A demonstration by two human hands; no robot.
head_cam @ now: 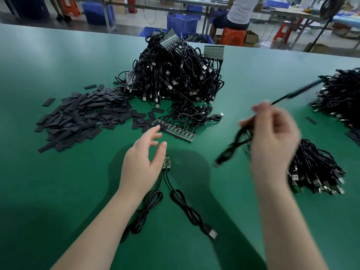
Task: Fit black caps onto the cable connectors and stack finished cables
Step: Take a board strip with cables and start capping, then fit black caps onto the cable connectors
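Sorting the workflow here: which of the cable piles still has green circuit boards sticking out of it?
The big cable heap at the table's far middle; board strips poke from its top. The two right-hand piles show only black cables and metal plugs.

A broad green surface [58, 61] fills most of the frame. Along the top, a pale floor [132, 22] carries blue crates [182, 23], orange stools [232, 37], cardboard boxes [252, 37] and metal-legged workbenches [282, 13]. A person [240, 10] sits at top centre-right.

green table [58, 61], blue crates [182, 22], orange stool [232, 37]
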